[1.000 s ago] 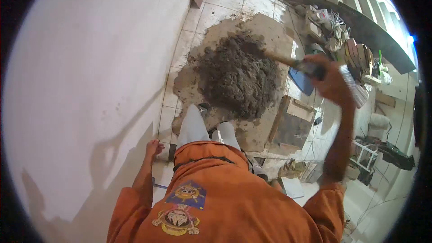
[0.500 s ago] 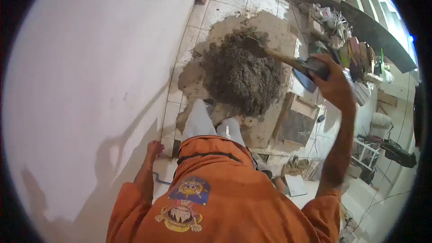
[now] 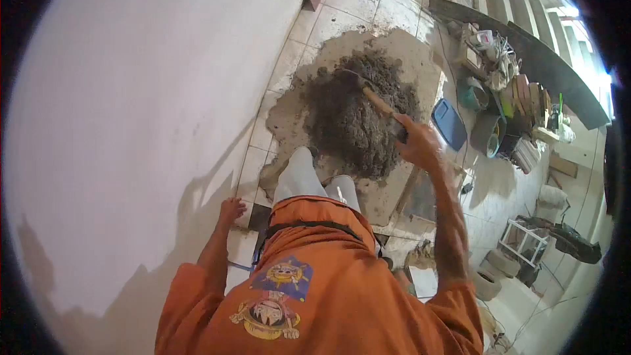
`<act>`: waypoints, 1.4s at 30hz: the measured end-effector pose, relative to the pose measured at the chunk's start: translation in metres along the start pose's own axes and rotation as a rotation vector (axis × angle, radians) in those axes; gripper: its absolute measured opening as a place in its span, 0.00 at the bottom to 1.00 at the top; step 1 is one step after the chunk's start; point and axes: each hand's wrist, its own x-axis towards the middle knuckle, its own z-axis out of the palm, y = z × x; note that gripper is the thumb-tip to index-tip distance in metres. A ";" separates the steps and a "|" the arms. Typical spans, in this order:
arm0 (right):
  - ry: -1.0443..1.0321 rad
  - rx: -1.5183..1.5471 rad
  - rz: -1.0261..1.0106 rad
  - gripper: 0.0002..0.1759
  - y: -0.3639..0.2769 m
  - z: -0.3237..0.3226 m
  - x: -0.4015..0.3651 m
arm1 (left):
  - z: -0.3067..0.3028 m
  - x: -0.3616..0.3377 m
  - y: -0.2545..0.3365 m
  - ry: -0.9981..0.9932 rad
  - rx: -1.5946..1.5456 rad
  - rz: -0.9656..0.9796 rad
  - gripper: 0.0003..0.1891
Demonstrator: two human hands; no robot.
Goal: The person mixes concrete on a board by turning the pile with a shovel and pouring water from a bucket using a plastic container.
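Left hand [image 3: 233, 210] loose by the wall [image 3: 131, 125], nothing seen in it. Right hand [image 3: 419, 144] clamped round a wooden-handled tool [image 3: 379, 100], far end in the dark heap [image 3: 355, 135]. One-handed, it could twist if snagged; smeared floor [image 3: 281, 118] might slip a foot. Board [image 3: 420, 198] crowds the heap's right; then blue lid [image 3: 449, 125], bucket [image 3: 484, 133], stairs [image 3: 499, 0].

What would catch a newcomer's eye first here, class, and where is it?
The dark mound on the floor, upper middle, likely draws the eye first. The orange shirt fills the bottom middle, and a tool in the right grip slants over the mound.
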 end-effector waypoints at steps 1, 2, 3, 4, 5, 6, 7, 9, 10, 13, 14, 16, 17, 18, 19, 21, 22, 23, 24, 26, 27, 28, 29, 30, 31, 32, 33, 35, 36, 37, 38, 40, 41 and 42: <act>0.027 -0.026 -0.056 0.29 -0.011 -0.028 -0.013 | -0.013 0.009 -0.021 -0.004 0.207 0.023 0.10; 0.040 -0.046 -0.107 0.30 -0.021 -0.053 -0.029 | -0.028 0.021 -0.044 -0.002 0.414 0.046 0.10; 0.033 -0.006 -0.088 0.29 -0.025 -0.080 -0.044 | -0.012 -0.015 -0.014 0.043 0.200 -0.023 0.10; 0.065 0.030 -0.122 0.29 -0.027 -0.088 -0.051 | 0.001 -0.031 0.012 0.087 -0.019 -0.077 0.10; 0.096 0.064 -0.157 0.29 -0.030 -0.097 -0.057 | -0.001 -0.025 0.002 0.076 0.017 -0.046 0.11; 0.150 0.099 -0.239 0.29 -0.032 -0.099 -0.060 | -0.002 -0.019 -0.009 0.065 0.051 -0.017 0.12; 0.210 0.134 -0.328 0.28 -0.033 -0.100 -0.058 | -0.002 -0.012 -0.016 0.056 0.081 0.017 0.14; -0.063 0.134 0.037 0.30 -0.033 -0.061 -0.029 | 0.003 -0.010 -0.003 -0.070 1.063 0.356 0.14; -0.066 0.134 0.072 0.30 -0.028 -0.009 -0.004 | 0.004 -0.010 0.004 -0.086 1.539 0.573 0.14; 0.072 0.123 -0.110 0.31 -0.013 0.071 -0.006 | 0.014 -0.009 0.015 -0.076 0.425 0.235 0.14; 0.018 0.115 -0.072 0.32 -0.016 0.067 0.006 | 0.019 -0.013 0.027 -0.018 0.102 0.112 0.15; -0.187 0.110 0.083 0.32 -0.017 0.060 -0.018 | 0.020 -0.023 0.040 -0.009 -0.022 0.050 0.15; -0.168 0.063 0.096 0.32 -0.024 0.049 -0.024 | 0.005 -0.002 0.031 -0.080 0.163 0.110 0.15; -0.135 0.016 0.089 0.31 -0.036 0.036 -0.033 | 0.008 0.016 0.053 -0.040 0.079 0.153 0.14; -0.133 -0.014 0.105 0.31 -0.047 0.025 -0.049 | 0.003 0.017 0.062 -0.002 0.015 0.159 0.14; -0.148 0.080 0.140 0.30 -0.057 -0.029 -0.077 | -0.005 -0.012 0.042 0.042 -0.065 0.084 0.13; -0.102 0.140 0.117 0.31 -0.053 -0.049 -0.088 | -0.005 -0.010 0.046 0.030 -0.045 0.032 0.13; 0.009 0.176 0.011 0.33 -0.058 -0.070 -0.100 | -0.007 -0.003 0.047 0.016 -0.029 -0.006 0.13; 0.018 0.201 -0.001 0.34 -0.058 -0.075 -0.102 | -0.010 -0.004 0.036 0.007 -0.009 -0.070 0.13; 0.015 0.260 -0.023 0.36 -0.058 -0.080 -0.105 | -0.007 -0.001 0.016 -0.019 0.041 0.004 0.14; -0.032 0.249 0.038 0.35 -0.049 -0.044 -0.088 | -0.007 0.010 0.014 -0.033 0.062 0.060 0.14; -0.079 0.235 0.099 0.34 -0.040 -0.007 -0.071 | -0.002 0.007 0.022 -0.019 0.064 0.009 0.13; -0.144 0.132 0.179 0.33 -0.038 0.031 -0.053 | 0.009 0.001 0.032 -0.015 0.067 -0.039 0.13; -0.153 0.151 0.156 0.33 -0.026 0.072 -0.053 | 0.021 -0.007 0.045 -0.010 0.070 -0.088 0.13; -0.155 0.166 0.119 0.33 -0.016 0.107 -0.046 | 0.028 -0.009 0.055 -0.018 0.066 -0.076 0.13; 0.016 0.166 0.060 0.33 -0.021 0.114 -0.047 | 0.031 -0.006 0.062 -0.033 0.049 -0.035 0.12; -0.009 0.217 0.130 0.33 -0.013 0.111 -0.043 | 0.031 -0.003 0.065 -0.066 0.060 0.014 0.12; -0.123 0.233 0.243 0.33 -0.031 0.064 -0.069 | 0.026 -0.006 0.070 -0.123 0.104 0.109 0.12; -0.150 0.187 0.243 0.34 -0.037 0.038 -0.075 | 0.024 -0.003 0.071 -0.123 0.112 0.139 0.12; -0.118 0.184 0.189 0.34 -0.042 0.014 -0.089 | 0.017 0.019 0.066 -0.086 0.163 0.073 0.13; -0.112 0.186 0.157 0.34 -0.051 -0.009 -0.114 | 0.011 0.010 0.058 -0.069 0.163 0.037 0.13; -0.078 0.208 0.113 0.35 -0.064 -0.066 -0.145 | 0.017 0.012 0.076 -0.035 0.151 0.027 0.13; -0.066 0.228 0.140 0.34 -0.065 -0.071 -0.150 | 0.022 0.019 0.085 -0.040 0.173 0.041 0.13; -0.073 0.255 0.173 0.34 -0.067 -0.073 -0.158 | 0.023 0.018 0.084 -0.040 0.200 0.035 0.13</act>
